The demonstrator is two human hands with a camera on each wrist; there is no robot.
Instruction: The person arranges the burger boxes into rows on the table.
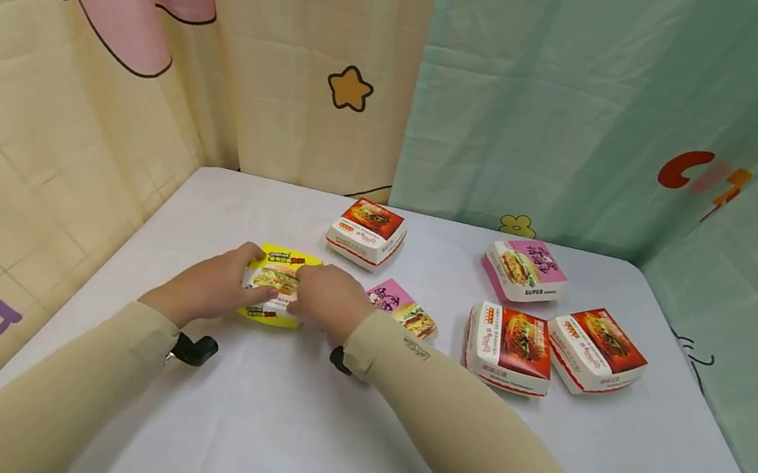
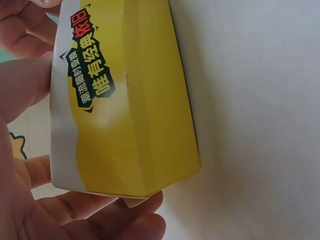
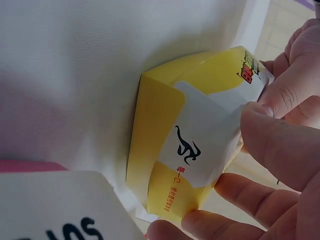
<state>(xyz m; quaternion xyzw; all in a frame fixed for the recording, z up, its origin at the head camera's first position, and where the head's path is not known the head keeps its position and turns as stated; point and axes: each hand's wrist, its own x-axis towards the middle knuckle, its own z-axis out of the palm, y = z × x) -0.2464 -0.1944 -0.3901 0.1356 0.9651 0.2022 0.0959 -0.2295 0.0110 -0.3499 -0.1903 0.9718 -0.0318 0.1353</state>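
Observation:
A yellow and white burger box (image 1: 276,279) with a printed burger on its lid sits on the white-covered table, left of the middle. My left hand (image 1: 215,285) holds its left side, the thumb over the lid and the fingers around the far side. My right hand (image 1: 332,296) grips the right end, its thumb near the lid's edge. In the left wrist view the box's yellow side (image 2: 155,105) is closed along its edge. A pink and white burger box (image 1: 411,315) lies just right of my right hand, partly hidden by the wrist.
A red and white burger box (image 1: 367,234) stands behind the hands. To the right are another pink burger box (image 1: 525,271) and two red ones, one (image 1: 510,349) beside the other (image 1: 596,351). Printed curtains (image 1: 486,103) border the table's back and sides.

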